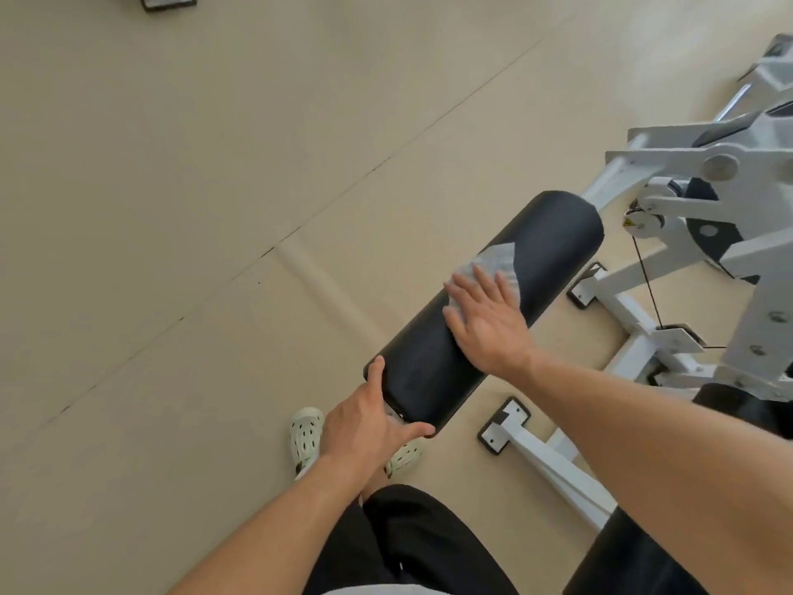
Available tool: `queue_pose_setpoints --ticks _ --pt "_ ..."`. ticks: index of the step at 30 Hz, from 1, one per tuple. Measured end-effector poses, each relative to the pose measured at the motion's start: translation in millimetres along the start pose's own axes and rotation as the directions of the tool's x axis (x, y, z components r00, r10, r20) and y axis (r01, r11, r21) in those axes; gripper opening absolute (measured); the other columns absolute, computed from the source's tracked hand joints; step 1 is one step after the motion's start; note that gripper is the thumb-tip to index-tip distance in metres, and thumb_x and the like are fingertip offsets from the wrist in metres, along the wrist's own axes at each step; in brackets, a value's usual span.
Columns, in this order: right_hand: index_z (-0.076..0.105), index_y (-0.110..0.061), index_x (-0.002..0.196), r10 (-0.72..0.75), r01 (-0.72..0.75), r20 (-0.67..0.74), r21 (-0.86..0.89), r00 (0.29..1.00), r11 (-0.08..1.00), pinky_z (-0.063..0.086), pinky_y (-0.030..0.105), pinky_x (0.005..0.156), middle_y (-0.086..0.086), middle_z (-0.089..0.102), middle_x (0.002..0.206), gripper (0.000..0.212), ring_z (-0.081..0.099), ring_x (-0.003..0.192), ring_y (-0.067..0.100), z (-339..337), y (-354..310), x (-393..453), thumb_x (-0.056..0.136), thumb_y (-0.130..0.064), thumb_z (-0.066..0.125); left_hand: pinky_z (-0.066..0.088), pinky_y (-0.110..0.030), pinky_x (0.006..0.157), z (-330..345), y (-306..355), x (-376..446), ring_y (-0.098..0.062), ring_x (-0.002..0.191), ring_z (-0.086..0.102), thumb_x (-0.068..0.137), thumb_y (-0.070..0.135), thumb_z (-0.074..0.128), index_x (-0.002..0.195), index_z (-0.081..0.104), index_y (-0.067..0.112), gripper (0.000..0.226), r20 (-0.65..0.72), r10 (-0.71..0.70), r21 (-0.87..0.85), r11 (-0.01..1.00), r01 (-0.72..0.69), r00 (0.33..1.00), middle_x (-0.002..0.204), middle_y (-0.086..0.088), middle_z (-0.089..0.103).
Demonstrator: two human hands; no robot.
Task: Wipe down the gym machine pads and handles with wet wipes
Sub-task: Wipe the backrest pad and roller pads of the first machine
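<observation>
My right hand (489, 319), fingers spread flat, presses a wet wipe (497, 261) onto the black roller pad (485, 311). My left hand (377, 418) grips the pad's near end. If that grip loosens, I judge the pad could spin, bunching the wipe.

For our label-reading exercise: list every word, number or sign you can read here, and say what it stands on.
No text can be read.
Yellow sticker on the white machine frame: too small and blurred.
Dark object on the floor, top left: pale label, blurred.
</observation>
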State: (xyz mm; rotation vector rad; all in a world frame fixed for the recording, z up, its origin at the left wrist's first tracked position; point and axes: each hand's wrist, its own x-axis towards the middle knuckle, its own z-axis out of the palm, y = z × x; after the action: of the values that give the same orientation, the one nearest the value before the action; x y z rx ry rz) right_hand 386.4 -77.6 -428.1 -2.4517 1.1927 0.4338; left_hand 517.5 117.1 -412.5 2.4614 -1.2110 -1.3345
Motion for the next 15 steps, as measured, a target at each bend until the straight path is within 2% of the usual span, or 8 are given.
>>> queue_pose_setpoints --ticks 3,6,8,11,13,15 --pt "0.022 -0.026 0.163 -0.057 0.057 0.018 -0.002 0.998 0.998 -0.013 0.044 0.127 -0.006 0.012 0.171 0.061 -0.017 0.156 0.013 15.7 -36.9 -38.0 0.108 -0.051 0.01 0.05 -0.033 0.093 -29.0 -9.9 -0.6 -0.02 0.118 0.059 0.067 0.076 0.074 0.152 0.025 0.035 0.106 0.077 0.026 -0.003 1.0 -0.026 0.997 0.134 0.004 0.059" --pt "0.011 -0.027 0.164 0.019 -0.019 -0.002 0.048 1.0 0.999 -0.021 0.04 0.124 -0.009 -0.003 0.171 0.06 -0.03 0.152 0.009 29.5 -61.4 -61.8 0.109 -0.052 0.011 0.049 -0.026 0.081 -56.1 -14.0 12.1 -0.01 0.097 0.059 0.072 0.055 0.083 0.134 0.052 0.035 0.072 0.08 0.04 -0.102 0.994 -0.032 0.996 0.11 0.009 0.062" --pt "0.005 -0.03 0.164 0.023 -0.022 -0.002 0.089 1.0 0.996 -0.023 0.037 0.122 -0.011 -0.008 0.17 0.059 -0.034 0.149 0.007 33.9 -60.4 -65.4 0.11 -0.053 0.011 0.045 -0.019 0.072 -68.3 -11.8 28.4 -0.006 0.089 0.058 0.072 0.045 0.087 0.123 0.059 0.035 0.058 0.01 0.055 -0.234 0.971 -0.051 0.998 0.097 0.009 0.061" --pt "0.012 -0.034 0.163 -0.075 0.074 0.004 0.076 0.997 0.994 -0.015 0.039 0.125 -0.014 0.001 0.171 0.056 -0.025 0.153 0.005 30.1 -40.4 -56.7 0.11 -0.053 0.012 0.045 -0.016 0.07 -65.5 -2.7 50.2 -0.008 0.089 0.06 0.079 0.037 0.084 0.113 0.062 0.035 0.04 -0.071 0.051 -0.368 0.927 -0.074 0.996 0.093 0.008 0.062" --pt "0.022 -0.034 0.162 -0.13 0.129 0.02 0.046 0.991 0.991 -0.007 0.041 0.127 -0.013 0.012 0.17 0.055 -0.014 0.156 0.007 22.8 -26.5 -42.0 0.11 -0.052 0.012 0.05 -0.022 0.077 -45.6 3.1 57.6 -0.012 0.095 0.062 0.09 0.031 0.074 0.112 0.064 0.032 0.024 -0.103 0.039 -0.421 0.904 -0.079 0.994 0.098 0.01 0.063" --pt "0.031 -0.031 0.16 -0.089 0.089 0.002 -0.005 0.996 0.996 -0.002 0.042 0.128 -0.01 0.022 0.168 0.058 -0.005 0.158 0.009 10.0 -7.6 -17.1 0.109 -0.052 0.013 0.045 -0.015 0.076 -25.2 5.3 59.1 -0.01 0.097 0.061 0.099 0.027 0.061 0.11 0.066 0.028 0.012 -0.171 0.018 -0.412 0.907 -0.088 0.985 0.103 0.011 0.062"
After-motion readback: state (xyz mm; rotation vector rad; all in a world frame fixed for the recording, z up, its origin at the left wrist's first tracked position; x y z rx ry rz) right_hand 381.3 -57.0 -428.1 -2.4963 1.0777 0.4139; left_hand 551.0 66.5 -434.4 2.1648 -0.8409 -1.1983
